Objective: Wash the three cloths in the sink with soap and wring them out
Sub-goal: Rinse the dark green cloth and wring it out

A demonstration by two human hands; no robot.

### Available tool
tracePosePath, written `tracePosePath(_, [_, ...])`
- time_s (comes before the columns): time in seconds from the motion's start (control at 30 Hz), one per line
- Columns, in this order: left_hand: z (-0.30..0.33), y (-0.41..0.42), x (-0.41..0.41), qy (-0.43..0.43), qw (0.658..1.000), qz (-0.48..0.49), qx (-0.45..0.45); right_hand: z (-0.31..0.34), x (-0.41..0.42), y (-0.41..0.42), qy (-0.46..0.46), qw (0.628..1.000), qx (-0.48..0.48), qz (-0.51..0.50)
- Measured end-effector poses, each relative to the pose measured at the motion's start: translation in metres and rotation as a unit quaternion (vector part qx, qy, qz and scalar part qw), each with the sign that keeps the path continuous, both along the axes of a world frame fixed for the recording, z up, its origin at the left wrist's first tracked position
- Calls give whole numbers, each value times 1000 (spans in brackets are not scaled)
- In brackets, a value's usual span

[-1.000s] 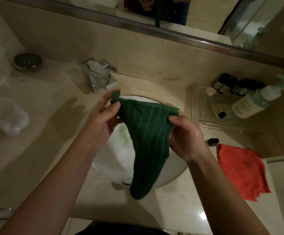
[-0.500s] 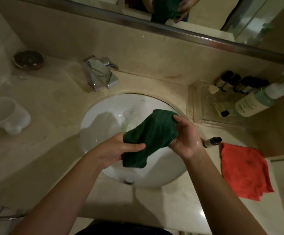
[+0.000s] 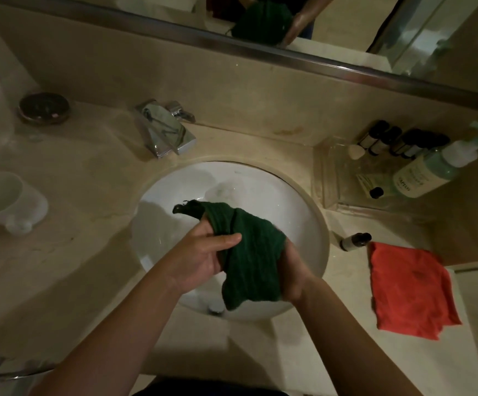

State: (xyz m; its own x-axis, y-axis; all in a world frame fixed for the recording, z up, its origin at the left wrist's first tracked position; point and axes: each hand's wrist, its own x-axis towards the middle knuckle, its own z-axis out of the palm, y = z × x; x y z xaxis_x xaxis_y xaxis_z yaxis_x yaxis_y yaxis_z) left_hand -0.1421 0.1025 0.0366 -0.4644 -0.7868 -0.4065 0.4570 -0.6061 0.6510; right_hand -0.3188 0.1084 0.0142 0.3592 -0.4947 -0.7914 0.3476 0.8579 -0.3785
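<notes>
I held the dark green ribbed cloth [image 3: 249,252] bunched above the white round sink [image 3: 303,201]. My left hand [image 3: 200,258] and right hand [image 3: 294,270] both clenched it. It seemed soft, wet and heavy; gripping both ends suits wringing.

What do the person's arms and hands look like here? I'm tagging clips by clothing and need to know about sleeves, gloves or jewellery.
Both forearms are bare as far as the bottom edge of the picture, with no sleeve showing. The left hand and right hand wear no gloves. No watch, bracelet or ring is visible, though the light is dim and much of the right hand's fingers is hidden.
</notes>
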Motion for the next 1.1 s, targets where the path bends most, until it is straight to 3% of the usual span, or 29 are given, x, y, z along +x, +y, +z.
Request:
tracePosePath(0.17, [-5, 3, 6, -20, 1000, -6, 12, 4, -12, 7, -23, 995, -93, 2])
tracePosePath(0.27, [-6, 3, 8, -39, 999, -5, 15, 12, -15, 6, 24, 983, -177, 41])
tracePosePath(0.4, [-3, 0, 11, -103, 995, -12, -8, 21, -18, 2, 105, 970, -215, 34])
tracePosePath(0.6, [5, -12, 18, -218, 975, 19, -32, 32, -28, -3, 280, 900, -330, 59])
tracePosePath(0.83, [16, -25, 16, -324, 943, 69, -5, 31, -38, 1, 260, 830, -492, 22])
tracePosePath(0.97, [24, -31, 15, -347, 933, 91, 21, 30, -42, 1, 300, 807, -508, 8])
tracePosePath(1.1, [33, -30, 15, -322, 943, 73, -43, 27, -43, 0, 375, 807, -455, -18])
